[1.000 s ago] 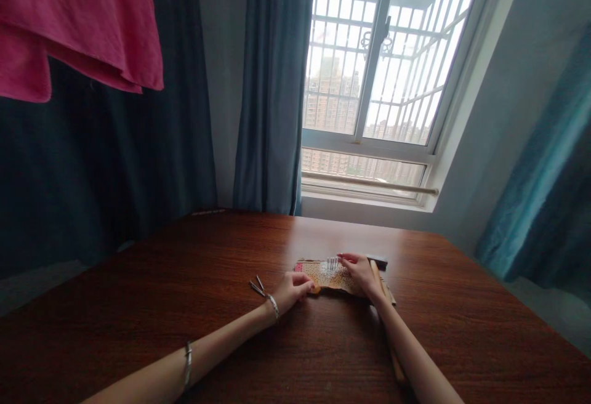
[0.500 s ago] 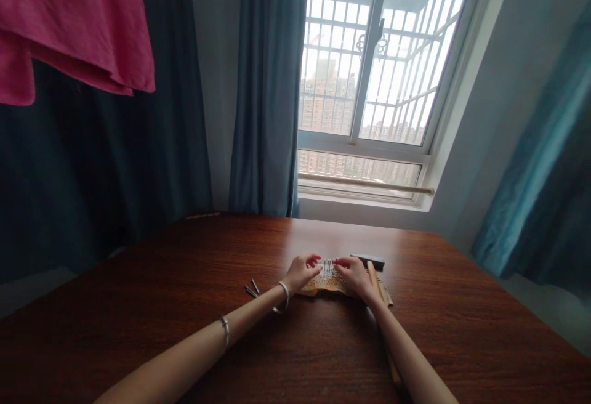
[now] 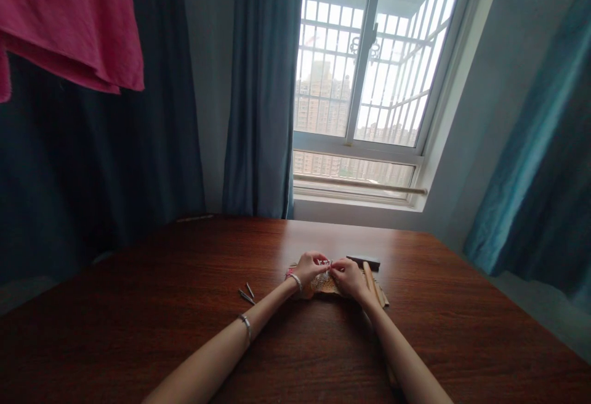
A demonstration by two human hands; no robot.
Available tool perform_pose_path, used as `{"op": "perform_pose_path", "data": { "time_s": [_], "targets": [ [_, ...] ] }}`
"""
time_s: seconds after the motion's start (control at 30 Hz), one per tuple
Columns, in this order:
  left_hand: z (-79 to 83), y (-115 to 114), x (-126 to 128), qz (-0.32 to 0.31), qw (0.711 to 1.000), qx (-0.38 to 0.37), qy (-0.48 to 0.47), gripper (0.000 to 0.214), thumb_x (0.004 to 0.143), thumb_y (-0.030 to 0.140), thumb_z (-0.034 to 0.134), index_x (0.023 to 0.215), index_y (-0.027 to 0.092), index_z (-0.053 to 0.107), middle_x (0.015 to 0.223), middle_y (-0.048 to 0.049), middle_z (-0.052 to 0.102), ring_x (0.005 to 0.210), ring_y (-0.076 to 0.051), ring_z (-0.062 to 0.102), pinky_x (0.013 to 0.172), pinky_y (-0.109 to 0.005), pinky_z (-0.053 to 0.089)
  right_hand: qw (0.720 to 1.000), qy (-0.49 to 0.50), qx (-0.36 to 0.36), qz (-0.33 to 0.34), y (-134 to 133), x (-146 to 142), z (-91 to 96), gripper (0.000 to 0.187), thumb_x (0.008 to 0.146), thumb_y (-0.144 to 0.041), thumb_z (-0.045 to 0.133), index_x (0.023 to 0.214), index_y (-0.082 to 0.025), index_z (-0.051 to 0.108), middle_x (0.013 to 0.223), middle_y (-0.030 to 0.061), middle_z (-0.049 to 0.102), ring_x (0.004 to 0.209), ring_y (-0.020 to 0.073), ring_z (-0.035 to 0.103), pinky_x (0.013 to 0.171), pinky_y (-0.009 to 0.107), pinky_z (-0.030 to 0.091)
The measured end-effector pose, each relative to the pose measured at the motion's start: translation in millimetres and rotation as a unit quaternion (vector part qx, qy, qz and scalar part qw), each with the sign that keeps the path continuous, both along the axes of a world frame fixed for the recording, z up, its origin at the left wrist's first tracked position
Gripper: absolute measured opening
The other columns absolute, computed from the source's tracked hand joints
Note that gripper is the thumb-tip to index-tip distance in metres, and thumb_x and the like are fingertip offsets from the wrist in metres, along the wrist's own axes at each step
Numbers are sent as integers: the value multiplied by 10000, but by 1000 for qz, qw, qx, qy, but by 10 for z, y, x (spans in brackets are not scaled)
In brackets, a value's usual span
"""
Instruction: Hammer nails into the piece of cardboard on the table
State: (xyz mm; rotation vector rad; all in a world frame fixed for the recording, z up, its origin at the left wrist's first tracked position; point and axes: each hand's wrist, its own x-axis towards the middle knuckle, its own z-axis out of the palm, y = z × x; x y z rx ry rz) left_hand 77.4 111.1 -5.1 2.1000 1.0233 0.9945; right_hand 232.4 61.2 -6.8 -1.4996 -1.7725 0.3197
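A flat tan block with a spotted top (image 3: pixel 325 286) lies on the dark wooden table (image 3: pixel 184 305). Several thin metal pins (image 3: pixel 328 263) stand upright in a row on it. My left hand (image 3: pixel 310 266) and my right hand (image 3: pixel 347 276) meet over the block, fingertips of both pinched at the pins from either side. A hammer lies under my right forearm, its black head (image 3: pixel 363 262) beyond the block and its wooden handle (image 3: pixel 373 284) running back toward me. My left arm wears two silver bracelets.
Two loose metal pins (image 3: pixel 246 294) lie on the table left of my left wrist. Behind the table are blue curtains (image 3: pixel 263 90) and a barred window (image 3: pixel 364 77). A pink cloth (image 3: pixel 69 22) hangs at the upper left.
My left hand has moved from the block's left end up to the row of pins, meeting my right hand there. The view has shifted slightly right.
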Motion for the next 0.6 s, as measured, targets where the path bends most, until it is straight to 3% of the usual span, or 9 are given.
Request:
{"op": "perform_pose_path", "data": {
  "time_s": [0.3, 0.6],
  "targets": [
    [-74, 61, 62, -5, 1000, 14, 3, 290, 655, 405, 608, 759, 142, 675, 731, -34, 660, 663, -136, 567, 615, -215, 428, 1000, -8, 9, -1, -19, -20, 13, 233, 751, -257, 503, 659, -158, 693, 732, 60, 660, 639, 136, 570, 600, 201, 415],
    [-30, -12, 98, 16, 1000, 19, 7, 277, 663, 402, 593, 713, 141, 669, 685, -34, 644, 655, -146, 561, 610, -224, 416, 998, -46, -26, -29, -69, -39, 112, 192, 721, -180, 505, 742, -175, 697, 770, 41, 668, 685, 129, 592, 634, 181, 429]
  ]
}}
